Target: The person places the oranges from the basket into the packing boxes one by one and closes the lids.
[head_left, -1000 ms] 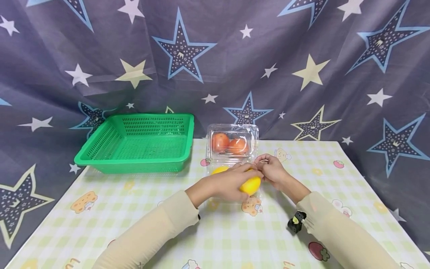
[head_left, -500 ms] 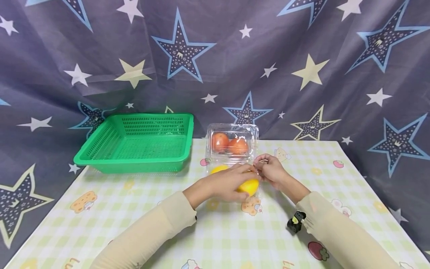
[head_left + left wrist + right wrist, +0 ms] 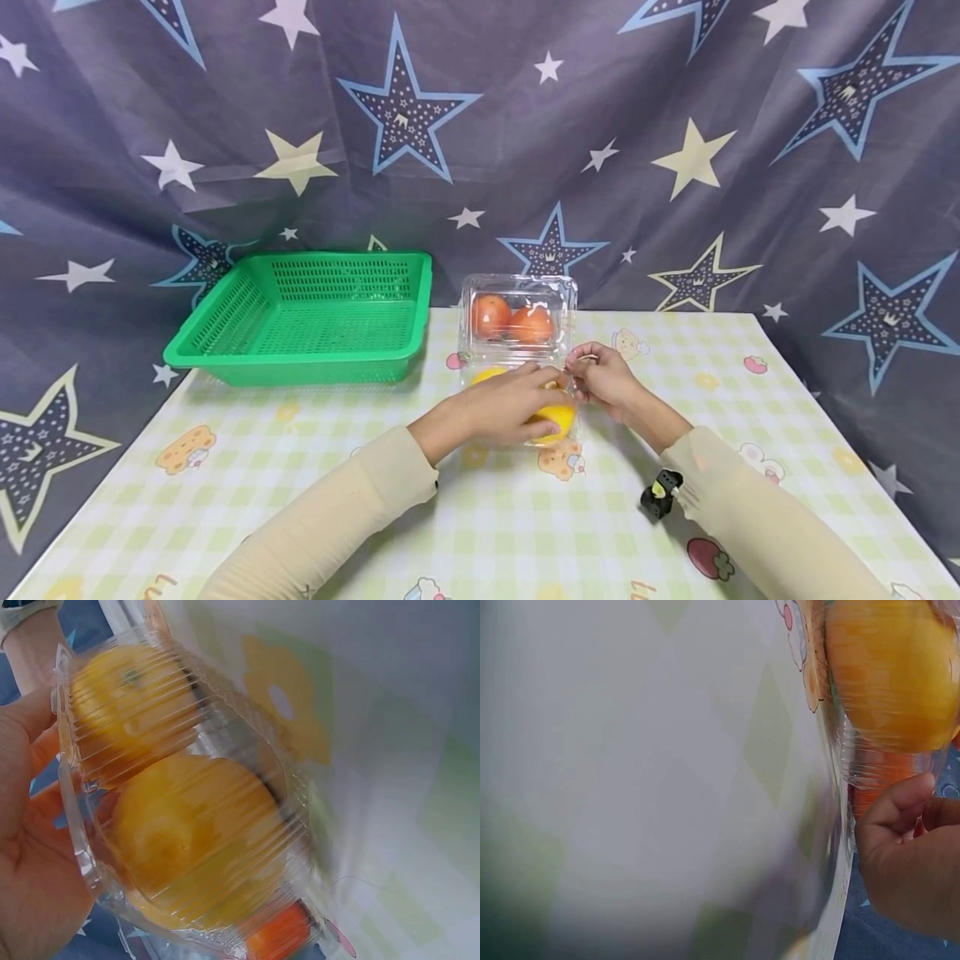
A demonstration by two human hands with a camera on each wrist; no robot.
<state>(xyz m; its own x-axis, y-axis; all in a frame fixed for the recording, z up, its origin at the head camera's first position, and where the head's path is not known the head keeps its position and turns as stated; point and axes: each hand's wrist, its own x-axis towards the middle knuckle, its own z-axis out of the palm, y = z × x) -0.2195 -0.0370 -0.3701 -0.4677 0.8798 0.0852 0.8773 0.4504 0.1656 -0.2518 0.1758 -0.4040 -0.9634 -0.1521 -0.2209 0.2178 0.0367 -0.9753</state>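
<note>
Two yellow citrus fruits sit side by side in a clear plastic box (image 3: pixel 82 851), low over the cloth-covered table. My left hand (image 3: pixel 498 408) reaches over the box from the left, its fingers and thumb curled round the nearer right fruit (image 3: pixel 557 422). The other fruit (image 3: pixel 488 376) shows partly behind that hand. At the box's right edge my right hand (image 3: pixel 609 385) pinches the thin plastic rim between thumb and fingers, as the right wrist view shows. Through the ribbed wall, both fruits appear orange-yellow in the left wrist view.
Right behind stands another clear plastic box (image 3: pixel 564 287) with two orange-red, tomato-like fruits (image 3: pixel 492 317) inside. A green perforated basket (image 3: pixel 300 360) stands at the back left. A star-patterned curtain (image 3: pixel 480 183) hangs along the table's far edge.
The right yellow fruit has gone down and slightly left in the box, with my left hand following it. My right hand has stayed at the rim.
</note>
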